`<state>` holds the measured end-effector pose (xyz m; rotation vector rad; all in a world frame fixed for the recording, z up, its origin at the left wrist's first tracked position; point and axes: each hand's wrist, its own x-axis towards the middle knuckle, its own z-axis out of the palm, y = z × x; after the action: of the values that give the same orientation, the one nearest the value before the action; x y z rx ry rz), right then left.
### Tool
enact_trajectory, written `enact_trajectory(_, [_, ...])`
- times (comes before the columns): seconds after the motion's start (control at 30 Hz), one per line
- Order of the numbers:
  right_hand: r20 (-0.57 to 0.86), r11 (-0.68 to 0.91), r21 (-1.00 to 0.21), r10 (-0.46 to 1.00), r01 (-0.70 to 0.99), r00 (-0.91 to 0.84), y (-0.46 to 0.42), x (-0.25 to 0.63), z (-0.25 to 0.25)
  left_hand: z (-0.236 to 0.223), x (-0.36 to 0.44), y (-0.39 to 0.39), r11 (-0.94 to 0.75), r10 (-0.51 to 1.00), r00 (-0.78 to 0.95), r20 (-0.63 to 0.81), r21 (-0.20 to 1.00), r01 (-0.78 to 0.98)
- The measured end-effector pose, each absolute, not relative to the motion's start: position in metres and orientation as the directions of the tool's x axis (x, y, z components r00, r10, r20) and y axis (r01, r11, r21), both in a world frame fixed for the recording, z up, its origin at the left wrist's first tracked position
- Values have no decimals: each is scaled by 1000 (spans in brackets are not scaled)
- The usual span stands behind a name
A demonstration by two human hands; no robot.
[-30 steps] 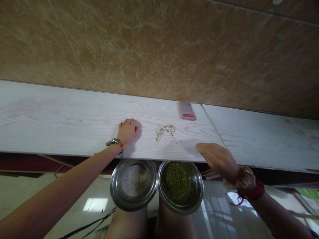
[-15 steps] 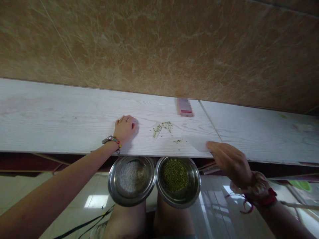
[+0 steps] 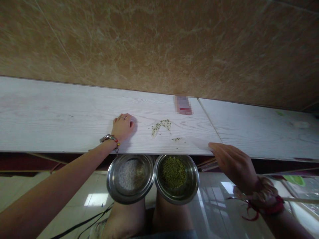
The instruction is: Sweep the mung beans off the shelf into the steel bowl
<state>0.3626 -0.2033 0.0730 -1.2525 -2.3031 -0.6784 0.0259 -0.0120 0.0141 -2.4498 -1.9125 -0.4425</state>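
Observation:
My left hand (image 3: 122, 127) rests on the white wood-grain tabletop (image 3: 62, 116) with its fingers curled in, and nothing shows in it. Small green beans (image 3: 161, 125) lie scattered to its right, with a few more nearer the front edge. My right hand (image 3: 234, 162) is at that edge, fingers pressed together around what looks like a thin pale sheet (image 3: 200, 144) reaching onto the table; its thumb is hidden. Just below the edge, a metal bowl of green beans (image 3: 173, 172) sits above my legs. Beside it on the left is a metal bowl of white grains (image 3: 130, 174).
A blurred, pinkish flat packet (image 3: 183, 105) lies at the back, by the brown marbled wall (image 3: 149, 43). A seam (image 3: 209, 119) crosses the tabletop to its right. Dark straps (image 3: 84, 220) hang at lower left, and a green object (image 3: 295, 180) is at far right.
My right hand has shifted slightly right along the table edge, the pale sheet with it. The whole view has moved a little. My left hand, the beans and both bowls stay as they were.

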Motion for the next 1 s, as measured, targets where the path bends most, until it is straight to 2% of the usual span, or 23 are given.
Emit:
enact_trajectory(0.2, [529, 505, 234, 650, 831, -545, -208, 366, 76, 13, 26, -12, -257, 948, 213, 235, 180, 949])
enact_trajectory(0.43, [503, 516, 148, 695, 844, -513, -207, 363, 75, 8, 25, -10, -273, 934, 217, 284, 175, 946])
enact_trajectory(0.57, [507, 554, 173, 659, 815, -555, -215, 354, 81, 8, 25, -10, -264, 941, 218, 260, 154, 952])
enact_trajectory(0.73, [502, 606, 134, 641, 784, -581, -227, 342, 88, 10, 25, -10, -276, 935, 230, 269, 149, 949])
enact_trajectory(0.9, [565, 507, 185, 646, 842, -513, -216, 342, 86, 12, 25, -11, -277, 938, 237, 251, 138, 951])
enact_trajectory(1.0, [538, 504, 213, 654, 837, -531, -210, 343, 86, 14, 26, -12, -268, 945, 232, 233, 138, 953])
